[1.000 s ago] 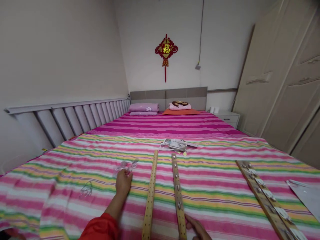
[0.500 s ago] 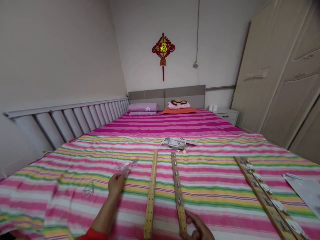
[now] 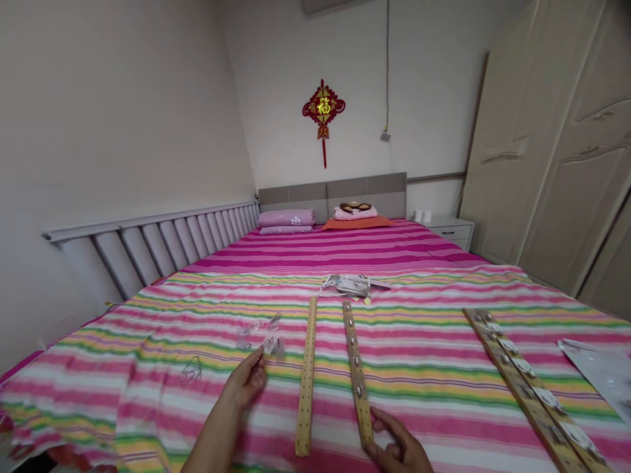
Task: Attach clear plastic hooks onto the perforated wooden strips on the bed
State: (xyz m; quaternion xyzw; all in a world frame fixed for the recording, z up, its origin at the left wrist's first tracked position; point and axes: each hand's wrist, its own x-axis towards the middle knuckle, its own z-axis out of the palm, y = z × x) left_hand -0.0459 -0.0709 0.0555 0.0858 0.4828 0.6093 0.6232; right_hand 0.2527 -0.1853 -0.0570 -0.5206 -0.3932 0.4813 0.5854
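My left hand [image 3: 249, 381] pinches a small clear plastic bag [image 3: 273, 345] just above the bedspread. Several other little clear bags [image 3: 254, 326] lie beyond it. To the right rests a bare wooden strip [image 3: 306, 381] with rows of small holes. Beside that lies a second wooden strip [image 3: 356, 361] with metal pieces along its upper part. The fingers of my right hand [image 3: 399, 447] are closed on its near end, at the right edge.
Wooden strips with metal and white pieces [image 3: 525, 387] lie at the right, beside a clear plastic bag [image 3: 599, 371]. A plastic packet [image 3: 348, 284] lies beyond the strips. A thin, tangled clear item [image 3: 192, 370] sits at the left on the striped bedspread [image 3: 419, 420].
My left hand has moved right, away from the group of little bags, with one in its fingers. My right hand stays at the strip's near end. The view has tilted up slightly.
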